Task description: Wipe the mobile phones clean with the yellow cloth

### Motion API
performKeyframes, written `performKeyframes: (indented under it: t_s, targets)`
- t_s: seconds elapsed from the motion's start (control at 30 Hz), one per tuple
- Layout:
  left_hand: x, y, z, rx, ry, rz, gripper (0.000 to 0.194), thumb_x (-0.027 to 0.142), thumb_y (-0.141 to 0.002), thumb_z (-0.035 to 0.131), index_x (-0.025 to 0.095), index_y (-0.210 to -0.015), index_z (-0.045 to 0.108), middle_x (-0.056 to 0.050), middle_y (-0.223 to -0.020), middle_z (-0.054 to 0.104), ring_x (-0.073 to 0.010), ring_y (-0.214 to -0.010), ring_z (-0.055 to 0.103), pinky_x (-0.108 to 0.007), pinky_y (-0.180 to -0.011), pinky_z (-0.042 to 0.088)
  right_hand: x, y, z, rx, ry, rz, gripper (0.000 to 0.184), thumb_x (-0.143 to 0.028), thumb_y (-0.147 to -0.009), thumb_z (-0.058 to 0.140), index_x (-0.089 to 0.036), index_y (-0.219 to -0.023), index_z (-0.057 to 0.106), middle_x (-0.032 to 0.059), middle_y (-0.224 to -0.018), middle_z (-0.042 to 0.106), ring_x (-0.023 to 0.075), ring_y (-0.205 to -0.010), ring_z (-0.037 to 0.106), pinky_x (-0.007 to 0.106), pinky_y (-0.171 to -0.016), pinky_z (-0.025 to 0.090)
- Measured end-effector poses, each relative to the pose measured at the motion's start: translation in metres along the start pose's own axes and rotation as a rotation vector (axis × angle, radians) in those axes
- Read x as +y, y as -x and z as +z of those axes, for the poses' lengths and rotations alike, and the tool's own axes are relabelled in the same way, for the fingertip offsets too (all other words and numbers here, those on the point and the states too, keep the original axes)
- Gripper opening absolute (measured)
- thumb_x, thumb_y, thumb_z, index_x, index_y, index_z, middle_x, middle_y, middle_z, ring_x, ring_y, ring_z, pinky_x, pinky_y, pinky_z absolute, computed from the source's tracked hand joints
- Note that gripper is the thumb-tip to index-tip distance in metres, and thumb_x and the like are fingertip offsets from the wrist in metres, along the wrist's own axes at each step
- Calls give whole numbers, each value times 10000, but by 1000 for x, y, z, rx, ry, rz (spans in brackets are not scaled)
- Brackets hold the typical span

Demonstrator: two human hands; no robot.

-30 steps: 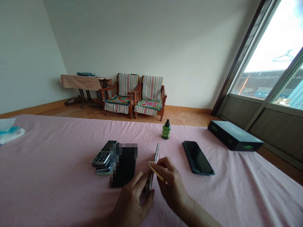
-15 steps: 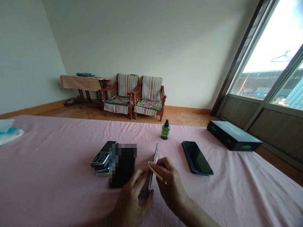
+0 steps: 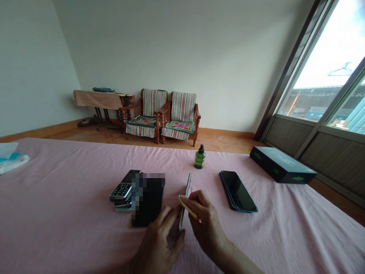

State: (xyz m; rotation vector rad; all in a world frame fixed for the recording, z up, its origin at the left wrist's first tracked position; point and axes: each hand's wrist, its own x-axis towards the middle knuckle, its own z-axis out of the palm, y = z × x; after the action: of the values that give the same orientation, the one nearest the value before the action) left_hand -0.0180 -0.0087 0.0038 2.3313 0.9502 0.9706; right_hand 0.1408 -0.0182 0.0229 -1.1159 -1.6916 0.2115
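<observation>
I see the slab (image 3: 187, 185), thin, straight and silvery along its edge, standing on its long side at the lower centre of the frame. My left hand (image 3: 159, 236) grips its near end between thumb and fingers. My right hand (image 3: 207, 220) is closed in a pinch on a flat, yellowish strip (image 3: 188, 208), whose rounded tip meets the slab's edge; what the strip is made of, I can't tell.

Under everything lies a soft pink cloth (image 3: 71, 205), finely creased, with longer folds at lower right. Left of centre I have a smooth, matte black rectangle (image 3: 151, 201), its upper and left parts pixelated. It adjoins a glossy keypad phone (image 3: 122, 191) with raised keys, stacked on flat things I can't count. Right of centre lies a glassy phone (image 3: 239, 190) with another flat layer showing beneath it.

By count: two hands, one slab, one strip, one translucent green bottle (image 3: 199, 160) with a black cap above centre, one sharp-cornered black box (image 3: 282, 163) at right, one soft white-and-blue pack (image 3: 14, 163) at the left edge, and two turned-wood chairs with striped woven covers, the left chair (image 3: 154, 97) and the right chair (image 3: 183, 106), in the upper middle.
</observation>
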Motion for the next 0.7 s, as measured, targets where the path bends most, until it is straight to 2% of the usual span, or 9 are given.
performKeyframes:
  t_s: [0.23, 0.4, 0.57, 0.7]
  targets:
    - [-3, 0, 1, 10, -16, 7, 447, 140, -835, 542, 206, -1274, 492, -75, -1075, 589, -213, -1007, 609, -316, -899, 512, 0, -1, -1, 19, 13, -23, 234, -224, -830, 604, -261, -1040, 702, 32, -802, 532, 154, -716, 548, 243, -598, 482]
    - [-7, 1, 3, 7, -25, 14, 466, 159, -839, 538, 182, -1301, 480, -100, -1105, 607, -222, -1018, 612, -315, -906, 506, 1, 2, 1, -19, -15, 17, 281, -90, -862, 491, -236, -986, 697, 35, -835, 529, 139, -727, 551, 234, -622, 472]
    - [-3, 0, 3, -28, 48, -16, 537, 155, -833, 509, 149, -1364, 425, -63, -905, 668, -162, -694, 647, -241, -711, 547, 2, 4, 2, -47, -22, 40, 288, -47, -858, 477, -221, -951, 687, 32, -846, 519, 137, -745, 547, 230, -631, 455]
    - [-2, -1, 3, 2, 70, -4, 551, 162, -816, 528, 155, -1362, 452, -17, -762, 666, -142, -594, 626, -214, -691, 540, 4, 4, 2, -46, -31, 47, 300, -45, -860, 474, -227, -982, 680, 29, -852, 512, 137, -749, 542, 232, -642, 453]
